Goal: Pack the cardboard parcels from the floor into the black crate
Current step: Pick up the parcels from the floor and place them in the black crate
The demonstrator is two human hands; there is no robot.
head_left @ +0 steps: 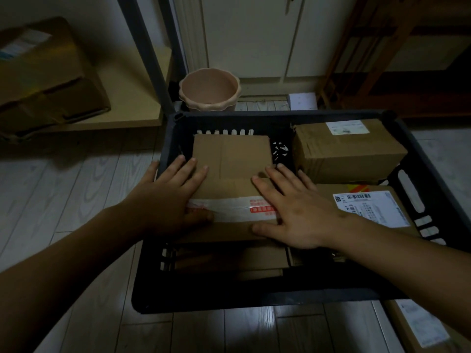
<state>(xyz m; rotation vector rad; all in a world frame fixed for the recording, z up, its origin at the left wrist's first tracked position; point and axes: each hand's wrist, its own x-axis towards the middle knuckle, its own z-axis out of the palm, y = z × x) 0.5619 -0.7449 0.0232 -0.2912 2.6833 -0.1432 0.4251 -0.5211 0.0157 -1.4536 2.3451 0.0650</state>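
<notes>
A black crate [229,296] stands on the floor in front of me. Inside its left half lies a flat cardboard parcel [230,159] with white and red tape across it. My left hand [168,197] rests flat on the parcel's left side, fingers straight, thumb on the tape. My right hand [295,210] lies flat on its right side, fingers spread. A second parcel [349,151] with a white label sits in the crate's far right corner. A third labelled parcel [377,207] lies in front of it. More cardboard shows beneath, dim.
A pink flower pot [210,89] stands just behind the crate. A large cardboard box [43,80] sits on a low wooden shelf at the left. Another labelled parcel [420,327] lies on the floor at the crate's near right corner. A wooden rack stands at the far right.
</notes>
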